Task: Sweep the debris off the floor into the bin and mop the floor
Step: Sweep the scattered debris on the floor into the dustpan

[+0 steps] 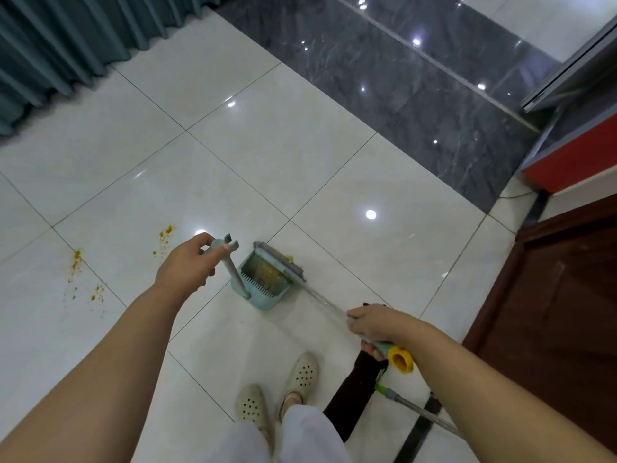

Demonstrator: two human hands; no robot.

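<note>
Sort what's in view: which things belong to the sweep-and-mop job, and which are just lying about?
Job: dustpan, broom, left hand, right hand, yellow debris, mop handle.
Lying about: curtain, red cabinet, wooden door.

The floor (300, 145) was glossy white tile, mirror-smooth and throwing back ceiling lights; beyond the dustpan (263, 279) ran a band of polished dark grey marble-like stone (417, 95). The dustpan itself looked like matt pale-green plastic, and the broom handle (320, 300) beside it like shiny metal with a yellow plastic end cap (402, 359). Left of the dustpan lay dry, grainy orange crumbs (77, 262). Far left hung pleated teal cloth curtains (66, 38).
</note>
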